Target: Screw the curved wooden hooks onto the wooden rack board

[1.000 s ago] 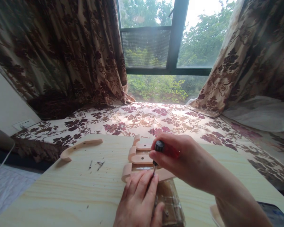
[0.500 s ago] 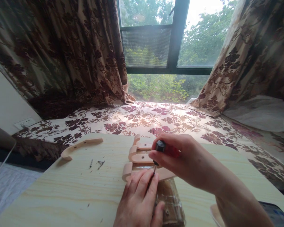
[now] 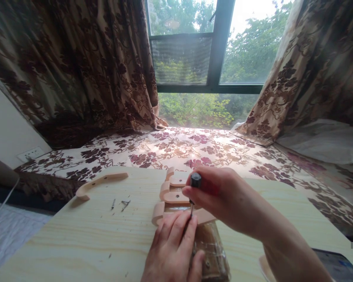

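My right hand (image 3: 216, 196) grips a screwdriver (image 3: 195, 180) with a black-capped handle. The screwdriver stands nearly upright, and its thin shaft runs down to the fingertips of my left hand (image 3: 175, 244). That left hand lies with outstretched fingers on the nearest curved wooden hook (image 3: 158, 213), pressing it down; the screwdriver's tip is hidden between the fingers. Under the hook is a brown, tape-wrapped block (image 3: 213, 244). Behind it, two more wooden hooks lie in a row, a dark screw hole visible in each.
Another wooden hook (image 3: 101, 181) lies at the left of the pale wooden table (image 3: 70, 239). Several loose screws (image 3: 125, 204) and dark shavings are nearby. By my right forearm are a phone (image 3: 337, 264) and a partly hidden wooden piece (image 3: 266, 268). A flowered cloth (image 3: 176, 147) lies behind the table.
My right hand has turned slightly with the screwdriver, and its wrist and forearm have shifted a little left. The left hand and wooden hooks have stayed in place.
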`<act>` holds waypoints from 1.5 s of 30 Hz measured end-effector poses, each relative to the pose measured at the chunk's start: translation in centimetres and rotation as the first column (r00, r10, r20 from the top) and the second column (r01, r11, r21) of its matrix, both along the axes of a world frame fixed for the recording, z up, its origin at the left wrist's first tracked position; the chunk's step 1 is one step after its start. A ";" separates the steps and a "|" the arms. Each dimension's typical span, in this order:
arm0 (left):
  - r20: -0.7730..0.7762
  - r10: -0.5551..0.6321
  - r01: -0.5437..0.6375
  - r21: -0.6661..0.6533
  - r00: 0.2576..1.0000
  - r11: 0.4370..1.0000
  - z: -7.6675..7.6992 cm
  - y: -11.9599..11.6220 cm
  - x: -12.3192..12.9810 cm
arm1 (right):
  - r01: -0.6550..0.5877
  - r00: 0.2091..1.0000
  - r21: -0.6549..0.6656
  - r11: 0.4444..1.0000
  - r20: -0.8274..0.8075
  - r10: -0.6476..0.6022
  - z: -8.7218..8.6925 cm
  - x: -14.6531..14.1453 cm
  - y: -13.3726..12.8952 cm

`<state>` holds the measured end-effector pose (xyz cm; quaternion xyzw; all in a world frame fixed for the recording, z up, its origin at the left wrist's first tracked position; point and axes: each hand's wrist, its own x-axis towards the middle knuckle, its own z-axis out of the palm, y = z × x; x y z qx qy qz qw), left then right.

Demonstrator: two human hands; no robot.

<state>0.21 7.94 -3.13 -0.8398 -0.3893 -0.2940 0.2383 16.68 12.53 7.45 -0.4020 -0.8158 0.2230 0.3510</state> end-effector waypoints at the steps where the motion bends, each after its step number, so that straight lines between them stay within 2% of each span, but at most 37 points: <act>1: -0.013 0.011 -0.010 0.022 1.000 1.000 -0.1 0.1 0.0 | 0.024 1.000 -0.002 1.000 0.003 -0.024 -0.1 0.0 0.1; 6: -0.086 0.021 -0.002 0.213 0.996 0.977 -1.3 1.3 -0.6 | 0.043 0.999 -0.026 0.999 0.008 -0.043 -0.5 -0.1 0.1; 9: -0.104 0.044 -0.018 0.240 0.994 0.971 -2.0 1.8 -0.9 | 0.044 0.999 -0.023 0.999 0.017 -0.044 -0.7 -0.3 0.1; 13: -0.066 0.011 0.005 0.238 0.998 0.971 -1.8 1.6 -0.7 | 0.054 0.998 -0.019 0.998 0.042 -0.053 -0.7 -0.3 0.1; 19: -0.009 -0.003 0.004 0.114 1.000 0.993 -1.0 0.8 -0.5 | 0.042 0.998 -0.014 0.999 0.043 -0.041 -0.8 0.0 -0.1; 23: 0.047 -0.014 0.017 -0.068 0.999 0.998 -0.2 -0.3 0.0 | 0.042 0.997 -0.009 0.999 0.062 -0.042 -0.6 0.2 0.0; 29: 0.141 0.070 -0.020 -0.328 0.988 0.944 1.8 -2.1 1.3 | 0.019 0.999 0.017 1.000 0.049 -0.020 -0.4 0.7 0.3; 33: 0.268 0.013 0.094 -0.384 0.963 0.919 3.2 -3.6 0.6 | 0.011 0.999 0.021 1.000 0.052 -0.012 -0.6 1.0 0.5; 35: 0.407 0.013 0.157 -0.381 0.913 0.911 4.1 -4.0 -0.1 | -0.001 0.999 0.022 1.000 0.040 0.000 -0.8 1.0 0.5; 36: 0.515 0.041 0.175 -0.364 0.856 0.915 4.5 -3.8 -0.5 | -0.007 0.999 0.021 1.000 0.035 0.007 -0.8 0.9 0.6; 37: 0.622 0.087 0.171 -0.343 0.778 0.924 5.1 -3.4 -0.8 | -0.013 0.999 0.021 1.000 0.032 0.013 -0.9 0.9 0.6; 38: 0.747 0.113 0.165 -0.288 0.655 0.943 5.7 -2.6 -1.1 | -0.017 0.999 0.020 1.000 0.033 0.016 -1.0 0.8 0.6; 39: 0.856 0.156 0.146 -0.258 0.492 0.955 6.4 -1.4 -1.4 | -0.019 0.999 0.019 1.000 0.039 0.019 -1.0 0.8 0.6; 40: 0.897 0.177 0.104 -0.237 0.405 0.966 7.3 0.2 -1.6 | -0.019 0.999 0.022 1.000 0.046 0.018 -1.1 0.8 0.7; 43: 0.948 0.223 0.062 -0.242 0.226 0.968 10.4 6.5 -1.9 | -0.027 0.997 0.034 0.999 0.072 0.024 -1.1 0.8 0.6; 45: 0.951 0.249 0.111 -0.272 0.184 0.956 12.7 10.5 -2.0 | -0.030 0.996 0.035 0.999 0.082 0.027 -1.1 0.8 0.6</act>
